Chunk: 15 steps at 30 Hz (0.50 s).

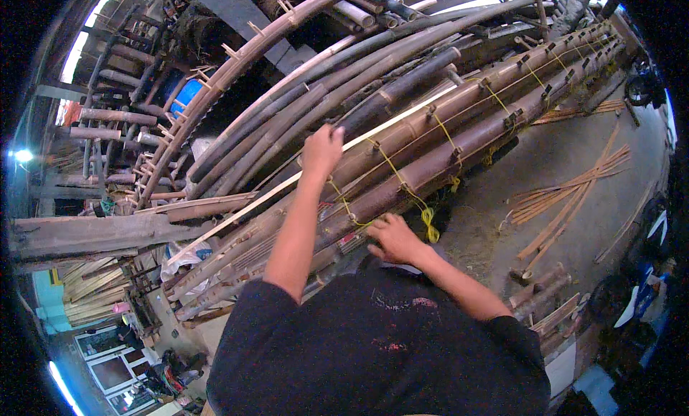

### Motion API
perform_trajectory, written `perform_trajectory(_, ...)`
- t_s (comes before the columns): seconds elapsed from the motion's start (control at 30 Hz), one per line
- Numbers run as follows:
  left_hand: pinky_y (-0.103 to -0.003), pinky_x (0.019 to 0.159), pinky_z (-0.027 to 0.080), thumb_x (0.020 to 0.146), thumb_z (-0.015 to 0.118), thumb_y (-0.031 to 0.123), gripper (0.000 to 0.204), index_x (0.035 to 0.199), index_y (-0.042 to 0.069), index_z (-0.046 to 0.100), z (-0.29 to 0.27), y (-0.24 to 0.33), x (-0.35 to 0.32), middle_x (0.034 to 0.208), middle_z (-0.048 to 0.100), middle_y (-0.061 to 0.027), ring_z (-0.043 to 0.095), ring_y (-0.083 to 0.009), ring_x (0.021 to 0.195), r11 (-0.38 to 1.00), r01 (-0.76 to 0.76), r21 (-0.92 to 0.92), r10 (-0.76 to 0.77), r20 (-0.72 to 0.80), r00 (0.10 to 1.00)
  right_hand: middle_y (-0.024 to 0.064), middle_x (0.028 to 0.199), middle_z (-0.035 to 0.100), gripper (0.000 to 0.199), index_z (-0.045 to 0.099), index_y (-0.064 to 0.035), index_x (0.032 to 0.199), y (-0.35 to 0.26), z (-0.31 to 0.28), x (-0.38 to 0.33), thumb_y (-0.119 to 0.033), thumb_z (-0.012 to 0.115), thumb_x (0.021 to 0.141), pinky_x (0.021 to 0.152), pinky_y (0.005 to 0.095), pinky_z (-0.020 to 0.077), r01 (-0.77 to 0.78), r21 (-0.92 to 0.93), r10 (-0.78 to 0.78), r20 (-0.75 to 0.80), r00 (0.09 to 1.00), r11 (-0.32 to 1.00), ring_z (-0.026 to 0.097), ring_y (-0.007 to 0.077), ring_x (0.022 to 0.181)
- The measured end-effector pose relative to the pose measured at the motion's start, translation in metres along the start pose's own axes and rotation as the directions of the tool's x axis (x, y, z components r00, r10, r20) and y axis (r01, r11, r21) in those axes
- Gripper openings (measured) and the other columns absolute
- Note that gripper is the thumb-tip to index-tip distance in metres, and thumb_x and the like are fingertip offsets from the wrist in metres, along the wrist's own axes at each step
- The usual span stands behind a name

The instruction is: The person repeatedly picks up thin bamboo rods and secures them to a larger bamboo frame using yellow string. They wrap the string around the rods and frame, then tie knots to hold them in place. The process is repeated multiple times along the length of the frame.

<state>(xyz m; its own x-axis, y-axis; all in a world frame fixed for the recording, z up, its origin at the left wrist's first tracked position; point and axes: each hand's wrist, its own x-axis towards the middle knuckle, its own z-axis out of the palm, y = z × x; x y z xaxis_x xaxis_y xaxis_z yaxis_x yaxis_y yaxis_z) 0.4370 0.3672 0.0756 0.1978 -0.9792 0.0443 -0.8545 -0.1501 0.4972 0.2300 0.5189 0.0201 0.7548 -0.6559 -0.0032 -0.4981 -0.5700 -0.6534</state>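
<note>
A long pale bamboo strip (pixel 402 118) lies slantwise along a rack of brown bamboo poles (pixel 380 204). My left hand (pixel 322 152) is closed over this strip, its fingers curled beside a dark pole (pixel 384 97). Nearer to me, my right hand (pixel 396 239) hovers at the near edge of the poles, fingers bent and apart. Yellow cord (pixel 395 173) runs across the poles at intervals through small dark pegs, and a loose bundle of cord (pixel 430 226) hangs just beyond my right hand. The cord passes close to its fingertips; contact is unclear.
Curved bamboo poles (pixel 344 64) are stacked behind the rack. An arched rail with short pegs (pixel 208 90) rises at the left. Split bamboo strips (pixel 574 186) lie crossed on the floor at right. A wooden beam (pixel 86 233) juts in from the left.
</note>
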Motion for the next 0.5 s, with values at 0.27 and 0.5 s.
perform_trajectory(0.27,-0.049,0.082,0.048,0.091,0.051,0.027,0.027,0.099,0.004,0.063,0.028,-0.076,-0.151,0.094,0.065,-0.0241,0.062,-0.0411,0.090,0.997,-0.059,-0.049,0.067,0.165,0.984,0.0101,0.079,0.061,0.033,0.059,-0.0037,0.085,-0.038,0.055,0.075,-0.034,0.048,0.095,0.073,0.0366,0.0457,0.177,0.966,0.708,-0.258,0.657,0.188,0.057,0.0241,0.075)
perform_trajectory(0.5,-0.047,0.084,0.047,0.089,0.056,0.027,0.032,0.110,0.003,0.060,0.058,-0.120,-0.139,0.099,0.064,-0.0238,0.061,-0.0399,0.092,0.882,-0.357,0.308,0.297,0.225,0.928,0.0173,0.092,0.065,0.047,0.065,-0.0011,0.097,-0.065,-0.026,0.190,-0.044,0.045,0.093,0.088,0.0493,0.0395,-0.044,-0.076,0.020,-0.296,0.955,0.996,0.061,0.0320,0.095)
